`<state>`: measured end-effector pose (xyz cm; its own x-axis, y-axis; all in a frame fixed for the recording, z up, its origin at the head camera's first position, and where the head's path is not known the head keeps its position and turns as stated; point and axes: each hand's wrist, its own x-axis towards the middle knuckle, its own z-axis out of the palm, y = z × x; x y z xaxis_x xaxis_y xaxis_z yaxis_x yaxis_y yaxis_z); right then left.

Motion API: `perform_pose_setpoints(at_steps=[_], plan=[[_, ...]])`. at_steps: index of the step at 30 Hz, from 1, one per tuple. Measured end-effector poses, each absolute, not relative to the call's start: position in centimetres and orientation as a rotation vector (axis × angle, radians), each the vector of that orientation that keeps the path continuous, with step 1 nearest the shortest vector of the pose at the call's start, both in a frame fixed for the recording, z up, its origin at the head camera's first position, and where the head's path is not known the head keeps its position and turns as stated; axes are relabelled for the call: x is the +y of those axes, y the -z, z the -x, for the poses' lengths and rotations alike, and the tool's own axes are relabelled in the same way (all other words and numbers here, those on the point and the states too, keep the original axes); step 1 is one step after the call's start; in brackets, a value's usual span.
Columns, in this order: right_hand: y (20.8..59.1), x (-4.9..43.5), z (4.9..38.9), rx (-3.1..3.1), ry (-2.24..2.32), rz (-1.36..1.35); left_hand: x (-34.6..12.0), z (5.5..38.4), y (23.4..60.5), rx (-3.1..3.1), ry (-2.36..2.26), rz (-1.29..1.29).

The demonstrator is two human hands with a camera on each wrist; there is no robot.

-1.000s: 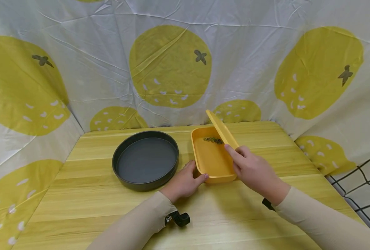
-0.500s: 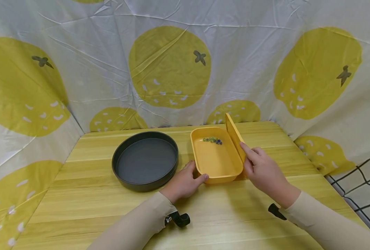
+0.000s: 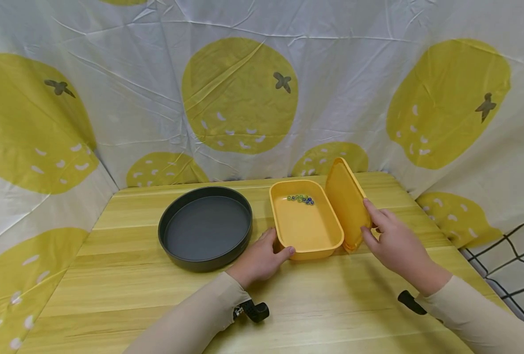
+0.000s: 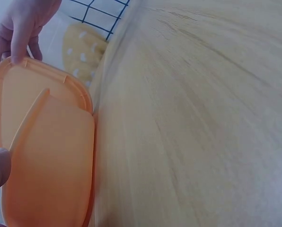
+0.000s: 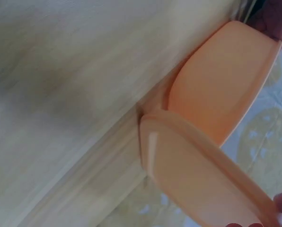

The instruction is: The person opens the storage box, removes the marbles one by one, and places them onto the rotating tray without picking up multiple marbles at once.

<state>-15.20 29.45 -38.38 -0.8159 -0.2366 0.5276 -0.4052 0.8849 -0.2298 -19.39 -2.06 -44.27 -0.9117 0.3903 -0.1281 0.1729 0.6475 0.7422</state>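
Two hands, one box, one lid. Lid (image 3: 345, 201), orange-yellow plastic: a second ago it slanted over the right part of the box, half a second ago it stood nearly upright; now it is tilted outward along the box's right side, one broad face turned up and toward the opening. Right hand (image 3: 396, 243): pinches the lid by its upper edge, thumb on the visible face, fingers nearly closed upon it. Whether the lid's lower edge touches the table (image 3: 98, 295) or the box wall — cannot tell. Box (image 3: 306, 228), matching plastic, flat on the table, upright, mouth fully uncovered. Left hand (image 3: 259, 258): in the same place as before, holding the near left corner, thumb at the rim, fingers along the left wall, no gap to speak of. Marbles (image 3: 301, 198), small, yellowish-green and blue: a loose cluster on the box floor toward the far end, in full view. Pan (image 3: 206, 228), dark grey, round: on the table just left of the box, unmoved. Meaning, as judged — the uncovering is done, the contents can be reached, and the lid remains in hand, not set down.
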Motion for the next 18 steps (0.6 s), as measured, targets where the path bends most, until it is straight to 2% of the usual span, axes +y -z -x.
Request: perform_pose_setpoints(at_steps=[18], plan=[[38.5, 33.6, 14.6, -2.71, -0.329, -0.342, -2.1, 19.2, 43.9, 2.592, -1.098, -0.447]])
